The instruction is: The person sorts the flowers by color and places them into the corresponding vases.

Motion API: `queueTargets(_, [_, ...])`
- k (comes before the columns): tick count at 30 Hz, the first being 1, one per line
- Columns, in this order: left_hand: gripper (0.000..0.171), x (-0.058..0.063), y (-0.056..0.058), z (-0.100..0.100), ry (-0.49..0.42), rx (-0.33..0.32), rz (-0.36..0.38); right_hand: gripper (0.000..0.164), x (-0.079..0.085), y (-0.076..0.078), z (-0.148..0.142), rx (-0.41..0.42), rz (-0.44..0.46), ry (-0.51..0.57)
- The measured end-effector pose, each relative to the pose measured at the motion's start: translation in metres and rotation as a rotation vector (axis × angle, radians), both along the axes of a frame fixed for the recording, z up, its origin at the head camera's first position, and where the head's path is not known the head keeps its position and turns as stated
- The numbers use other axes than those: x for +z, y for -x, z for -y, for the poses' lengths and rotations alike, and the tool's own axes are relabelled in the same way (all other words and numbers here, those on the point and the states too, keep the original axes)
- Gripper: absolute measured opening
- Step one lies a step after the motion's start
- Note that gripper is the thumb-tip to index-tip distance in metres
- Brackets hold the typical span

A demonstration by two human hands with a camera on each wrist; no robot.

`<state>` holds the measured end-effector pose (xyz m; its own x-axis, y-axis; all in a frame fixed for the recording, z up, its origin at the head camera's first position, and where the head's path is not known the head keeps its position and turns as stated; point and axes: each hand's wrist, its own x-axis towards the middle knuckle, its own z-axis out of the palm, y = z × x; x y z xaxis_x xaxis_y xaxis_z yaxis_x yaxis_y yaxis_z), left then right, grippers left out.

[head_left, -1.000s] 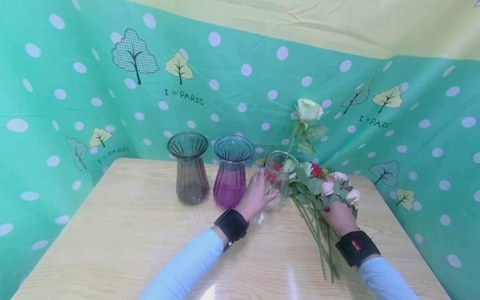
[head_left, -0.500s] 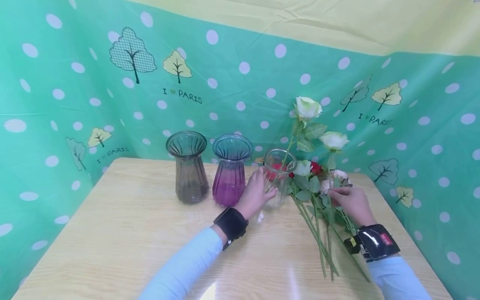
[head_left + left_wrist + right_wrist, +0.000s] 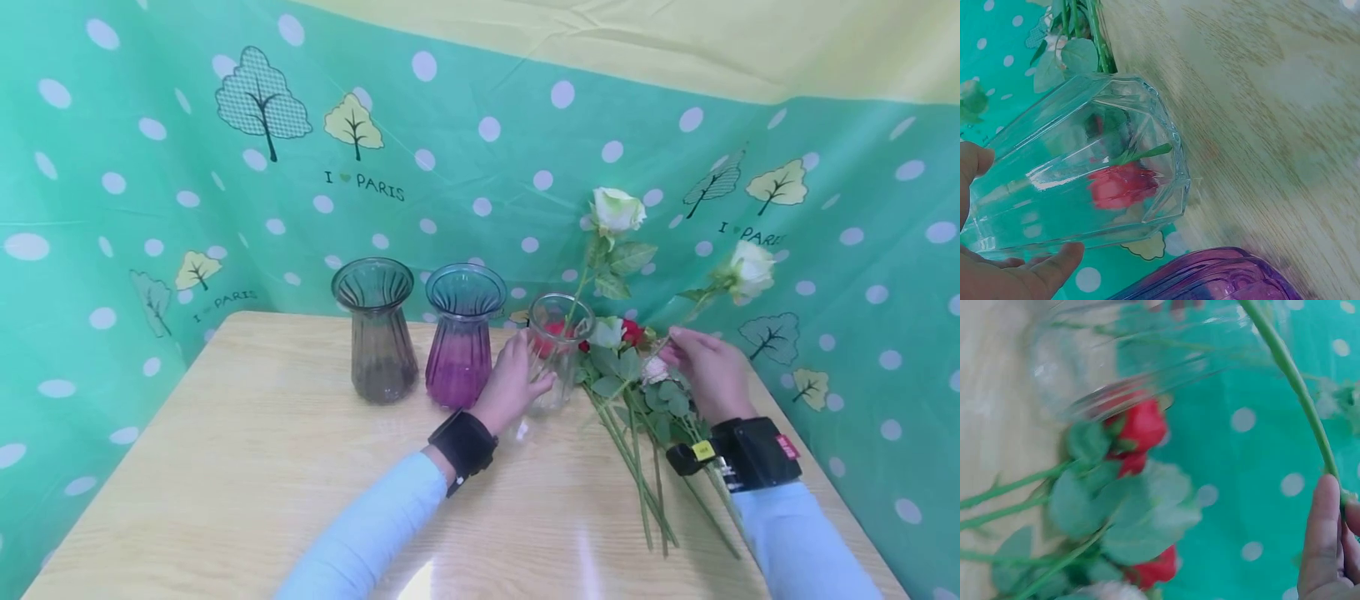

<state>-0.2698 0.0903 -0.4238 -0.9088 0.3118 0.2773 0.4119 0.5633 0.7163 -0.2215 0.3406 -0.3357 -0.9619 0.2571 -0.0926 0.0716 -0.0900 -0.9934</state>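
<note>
Where the light-blue sleeves (image 3: pixel 367 525) meet the lower edge of the head view, the arms are cut off. Hands are apart, each occupied. The right hand (image 3: pixel 708 371) pinches the stem of a white rose (image 3: pixel 750 271), its bloom tilted to the right above that hand; the stem's lower end is hard to make out over the leaves and cut off in the right wrist view. The flower pile (image 3: pixel 628 367) lies beneath, partly masked by the same hand. The left hand (image 3: pixel 513 385) grips the clear vase (image 3: pixel 562 367), covering part of its wall. This vase stands upright on the bench (image 3: pixel 300 467), left of the right hand, holding a second rose (image 3: pixel 618 210). Red petals show blurred through the glass. Left of it stand a purple vase (image 3: pixel 459 350), partly overlapped by the left hand, and a grey vase (image 3: pixel 384 350). A dotted cloth (image 3: pixel 480 167) hangs behind.
</note>
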Motion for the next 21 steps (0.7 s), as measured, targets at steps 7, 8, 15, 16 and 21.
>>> queueTargets(7, [0.080, 0.002, 0.000, 0.000, -0.013, -0.010, 0.005, 0.010, 0.035, 0.010, 0.015, -0.134, -0.138, 0.295])
queueTargets(8, [0.080, 0.002, 0.000, 0.000, -0.019, -0.010, 0.005, 0.011, 0.038, 0.011, 0.017, -0.140, -0.156, 0.332])
queueTargets(15, [0.080, 0.002, 0.001, 0.001, -0.021, -0.002, 0.013, 0.013, 0.048, 0.024, 0.024, -0.270, -0.174, 0.470])
queueTargets(16, [0.081, 0.001, 0.001, 0.001, -0.019, -0.002, 0.016, 0.013, 0.048, 0.025, 0.024, -0.301, -0.172, 0.472])
queueTargets(21, [0.082, -0.001, 0.001, 0.001, -0.011, -0.005, 0.020, 0.011, 0.043, 0.031, 0.027, -0.430, -0.181, 0.392])
